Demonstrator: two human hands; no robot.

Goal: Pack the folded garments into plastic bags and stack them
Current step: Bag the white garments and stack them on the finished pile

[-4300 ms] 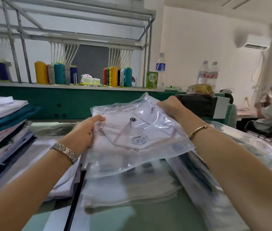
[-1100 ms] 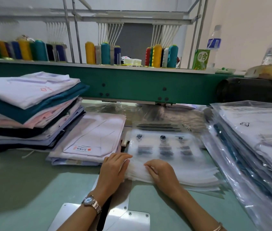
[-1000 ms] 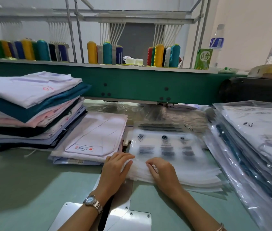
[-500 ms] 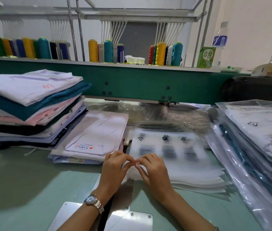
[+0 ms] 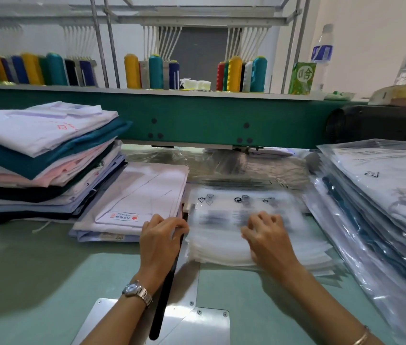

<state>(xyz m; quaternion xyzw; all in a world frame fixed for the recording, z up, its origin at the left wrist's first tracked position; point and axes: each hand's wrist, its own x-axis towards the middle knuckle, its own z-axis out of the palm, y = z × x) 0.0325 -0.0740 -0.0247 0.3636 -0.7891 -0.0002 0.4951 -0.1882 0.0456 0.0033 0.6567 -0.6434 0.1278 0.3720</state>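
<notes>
A stack of empty plastic bags (image 5: 224, 250) lies flat on the table in front of me, its printed top bag (image 5: 222, 207) blurred by motion. My left hand (image 5: 159, 240) pinches the top bag's left edge with curled fingers. To the right, my right hand (image 5: 266, 235) curls its fingers onto the same bag. A folded white garment with a label (image 5: 144, 195) lies just left of the bags on a short pile. Further left stands a tall pile of folded garments (image 5: 42, 150). Bagged garments (image 5: 383, 195) are stacked on the right.
A green machine beam (image 5: 197, 115) crosses the back, with thread cones (image 5: 156, 70), a green carton (image 5: 302, 78) and a water bottle (image 5: 321, 51) on top. A black motor housing (image 5: 376, 123) sits at the back right. A metal plate (image 5: 197, 319) lies near the front edge.
My hands met at the bag stack's near left corner half a second ago; now they have drawn apart, the right hand sliding right across the top bag, which has shifted.
</notes>
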